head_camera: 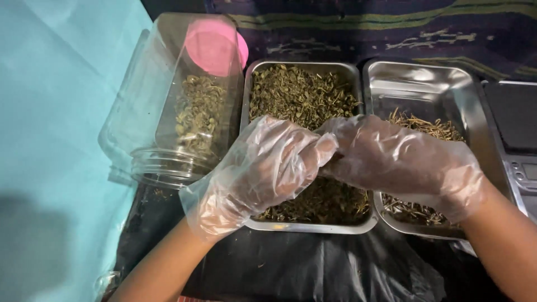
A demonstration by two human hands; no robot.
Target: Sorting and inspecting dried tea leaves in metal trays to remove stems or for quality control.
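My left hand (263,168) and my right hand (403,162), both in loose clear plastic gloves, meet fingertip to fingertip above the middle steel tray (305,226). That tray is filled with dried green-brown herb bits (296,95). The fingers of both hands are pinched together around a small piece of the herb at the point where they touch; the piece itself is mostly hidden. My right hand also hangs over the edge of the right steel tray (425,78), which holds dried thin stems (430,127).
A clear plastic jar (173,106) lies on its side left of the trays, mouth toward me, with herb bits inside and a pink lid (215,47) behind it. A digital scale (517,134) sits at the right. Black plastic sheet (313,263) covers the front; a teal cloth (56,140) lies left.
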